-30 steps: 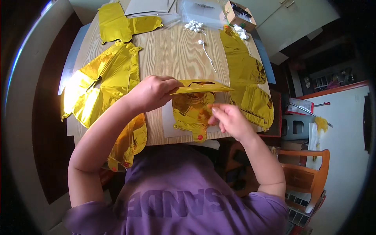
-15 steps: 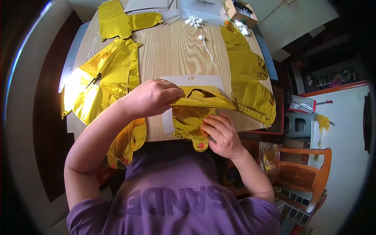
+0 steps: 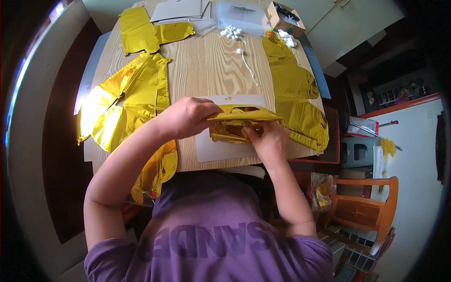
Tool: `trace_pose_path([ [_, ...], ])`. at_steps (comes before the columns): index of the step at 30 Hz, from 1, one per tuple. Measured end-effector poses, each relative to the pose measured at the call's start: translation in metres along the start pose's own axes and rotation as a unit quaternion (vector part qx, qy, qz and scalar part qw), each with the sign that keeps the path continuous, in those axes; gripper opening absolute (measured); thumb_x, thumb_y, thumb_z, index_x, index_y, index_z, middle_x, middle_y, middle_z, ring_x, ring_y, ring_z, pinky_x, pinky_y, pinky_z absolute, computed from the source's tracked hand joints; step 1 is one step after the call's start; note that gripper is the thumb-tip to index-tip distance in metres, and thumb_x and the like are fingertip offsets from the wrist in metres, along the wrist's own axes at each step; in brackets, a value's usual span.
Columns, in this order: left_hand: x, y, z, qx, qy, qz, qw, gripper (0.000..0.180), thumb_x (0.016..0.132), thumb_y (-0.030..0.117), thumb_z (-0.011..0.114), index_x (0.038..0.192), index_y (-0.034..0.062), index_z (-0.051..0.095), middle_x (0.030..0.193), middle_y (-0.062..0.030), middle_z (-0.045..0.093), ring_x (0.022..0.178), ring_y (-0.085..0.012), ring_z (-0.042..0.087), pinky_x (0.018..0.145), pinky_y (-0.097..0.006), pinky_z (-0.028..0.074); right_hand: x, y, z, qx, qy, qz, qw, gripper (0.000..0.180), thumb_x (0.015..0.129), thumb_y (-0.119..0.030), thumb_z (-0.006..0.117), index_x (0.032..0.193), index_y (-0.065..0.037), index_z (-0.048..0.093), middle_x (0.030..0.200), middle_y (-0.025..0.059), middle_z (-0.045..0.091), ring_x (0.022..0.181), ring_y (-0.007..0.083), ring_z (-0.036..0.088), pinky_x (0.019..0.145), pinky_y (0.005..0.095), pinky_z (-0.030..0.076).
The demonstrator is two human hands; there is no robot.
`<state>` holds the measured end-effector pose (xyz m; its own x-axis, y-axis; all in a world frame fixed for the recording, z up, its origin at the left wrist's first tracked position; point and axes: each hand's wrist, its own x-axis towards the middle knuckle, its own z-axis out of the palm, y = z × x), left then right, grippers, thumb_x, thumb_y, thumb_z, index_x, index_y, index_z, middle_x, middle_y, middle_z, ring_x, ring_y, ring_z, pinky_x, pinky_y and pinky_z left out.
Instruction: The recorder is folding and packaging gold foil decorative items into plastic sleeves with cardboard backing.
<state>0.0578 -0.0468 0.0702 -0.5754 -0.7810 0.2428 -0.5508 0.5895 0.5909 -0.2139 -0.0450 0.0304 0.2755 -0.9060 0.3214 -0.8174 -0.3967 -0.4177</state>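
Observation:
A gold foil balloon [image 3: 245,113], flat and partly folded, is held between my hands over a pale card sheet [image 3: 210,151] with a hang hole at its far edge. My left hand [image 3: 189,116] is closed on the balloon's left end. On the right, my right hand [image 3: 271,140] has its thumb and fingers closed on the near, crumpled layers, which tuck under the upper fold. A dark opening or gap shows in the top layer. Some of the right fingers are hidden behind the foil.
Other flat gold foil balloons lie at the left [image 3: 136,84], the far left [image 3: 136,30] and the right [image 3: 293,75]. White string bundles [image 3: 231,32], a loose string [image 3: 246,66], grey cards [image 3: 177,9], clear bags [image 3: 235,16] and an open box [image 3: 286,21] sit farther back. A wooden chair [image 3: 361,207] stands right.
The balloon's near flap, which hung over the table edge, is now folded up under the top layer. My right hand has moved up with it; my left keeps its grip.

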Motion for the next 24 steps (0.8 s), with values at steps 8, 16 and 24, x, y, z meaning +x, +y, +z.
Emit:
trace_pose_path([
  [8,-0.014,-0.016,0.038,0.046,0.026,0.142,0.988,0.020,0.082,0.001,0.070,0.101,-0.0009,0.068,0.104,-0.0161,0.071,0.102,-0.0343,0.070,0.092,-0.043,0.057,-0.023,0.017,-0.002,-0.109,0.060,0.018,0.992,0.031,0.081,-0.022,0.078,0.102,-0.007,0.061,0.093,0.0130,0.067,0.092,0.0348,0.065,0.081,0.0506,0.043],
  [16,-0.024,-0.002,0.044,0.169,-0.011,0.118,0.978,0.050,0.078,0.028,0.079,0.116,-0.0006,0.065,0.119,-0.0164,0.067,0.112,-0.0327,0.065,0.098,-0.045,0.051,-0.008,0.010,-0.043,0.116,-0.033,-0.094,0.988,0.037,0.094,-0.011,0.064,0.130,-0.003,0.062,0.121,0.0131,0.067,0.110,0.0306,0.063,0.102,0.0440,0.044],
  [24,-0.042,0.013,0.028,0.161,0.027,-0.027,0.986,0.105,0.082,0.073,0.063,0.152,-0.0008,0.036,0.153,-0.0253,0.039,0.140,-0.0427,0.039,0.115,-0.053,0.030,0.015,0.015,0.018,-0.067,-0.201,-0.149,0.966,0.076,0.102,-0.050,0.046,0.156,0.001,0.029,0.165,0.0207,0.022,0.152,0.0370,0.021,0.124,0.0526,0.010],
])
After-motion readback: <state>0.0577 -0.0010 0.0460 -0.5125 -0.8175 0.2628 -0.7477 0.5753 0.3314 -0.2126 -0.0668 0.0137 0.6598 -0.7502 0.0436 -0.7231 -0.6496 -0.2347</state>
